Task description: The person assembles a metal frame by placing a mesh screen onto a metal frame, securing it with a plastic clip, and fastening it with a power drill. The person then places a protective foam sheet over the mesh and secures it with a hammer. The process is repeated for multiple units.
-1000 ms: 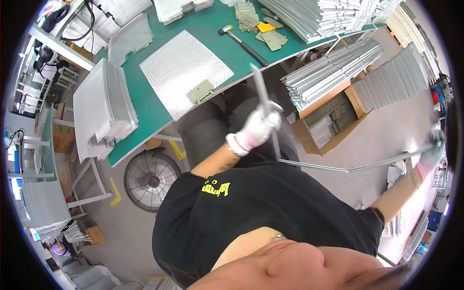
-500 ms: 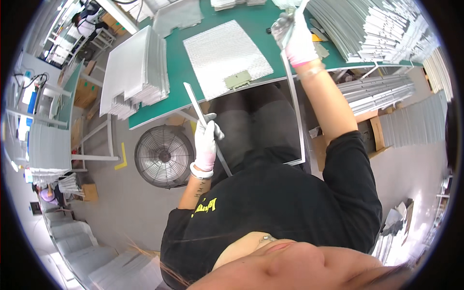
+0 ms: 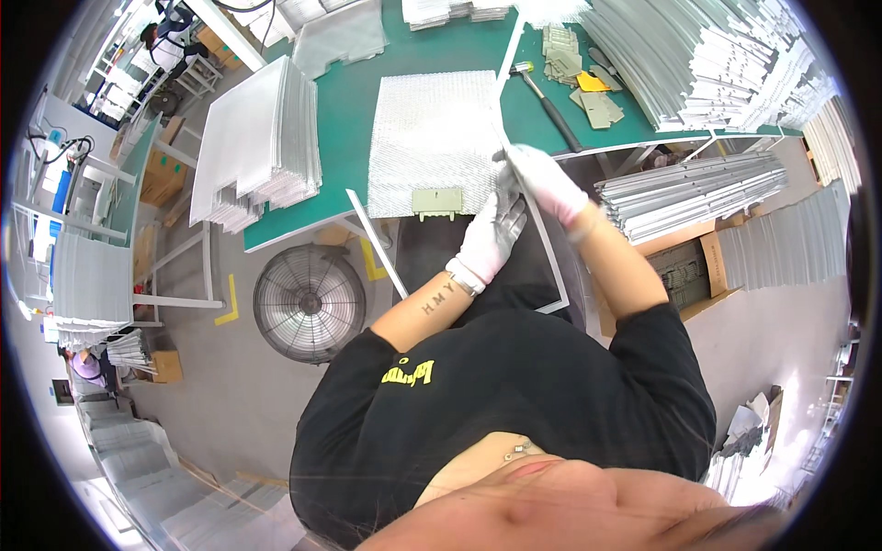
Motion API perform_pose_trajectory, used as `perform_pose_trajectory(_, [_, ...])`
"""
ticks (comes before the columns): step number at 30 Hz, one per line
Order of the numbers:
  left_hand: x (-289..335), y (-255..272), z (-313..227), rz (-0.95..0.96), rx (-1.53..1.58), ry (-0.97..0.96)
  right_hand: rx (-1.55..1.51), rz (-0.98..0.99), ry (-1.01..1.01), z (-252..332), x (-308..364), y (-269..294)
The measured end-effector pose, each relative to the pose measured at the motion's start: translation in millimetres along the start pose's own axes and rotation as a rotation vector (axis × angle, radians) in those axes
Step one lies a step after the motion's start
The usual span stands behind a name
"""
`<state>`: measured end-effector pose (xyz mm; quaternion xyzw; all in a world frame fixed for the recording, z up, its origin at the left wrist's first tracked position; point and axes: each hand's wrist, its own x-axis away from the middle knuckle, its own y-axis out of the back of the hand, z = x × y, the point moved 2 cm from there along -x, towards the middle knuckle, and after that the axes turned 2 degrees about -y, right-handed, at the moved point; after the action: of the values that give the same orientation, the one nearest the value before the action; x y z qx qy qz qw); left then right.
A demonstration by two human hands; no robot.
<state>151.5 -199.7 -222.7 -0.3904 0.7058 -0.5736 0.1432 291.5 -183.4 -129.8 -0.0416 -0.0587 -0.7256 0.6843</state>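
Both gloved hands are meeting at the desk [image 3: 349,119] edge: the right hand [image 3: 544,179], fingers closed, is gripping a metal frame strip [image 3: 542,241] beside the mesh sheet [image 3: 432,138], while the left hand [image 3: 493,234] is steadying it, fingers loosely curled.

- Just one view here: a head-worn fisheye looking steeply down past the wearer's chest.
- It faces forward onto the near edge of the green bench [image 3: 349,110], with the floor fan [image 3: 310,302] below.
- Hands sit close and mid-frame; the bench's far edge bends toward the rim.
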Motion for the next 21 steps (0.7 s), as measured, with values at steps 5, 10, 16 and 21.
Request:
perform_pose_trajectory(5, [-19.7, -21.0, -6.2, -0.048, -0.25, -0.217, 0.217, -0.323, 0.148, -21.1, 67.9, -2.0])
perform_pose_trajectory(10, [-86.6, -44.3, -38.7, 0.097, -0.035, -0.136, -0.33, -0.112, 0.092, -29.5, 53.1, -5.1])
perform_pose_trajectory(16, [-110.5, -51.3, -49.7, 0.034, -0.078, -0.214, -0.606, -0.054, 0.063, -27.6, 42.9, -7.8])
perform_pose_trajectory(21, [-113.6, -58.3, -50.8, 0.034, -0.058, -0.217, -0.42, -0.126, 0.065, -33.1, 46.9, -15.7])
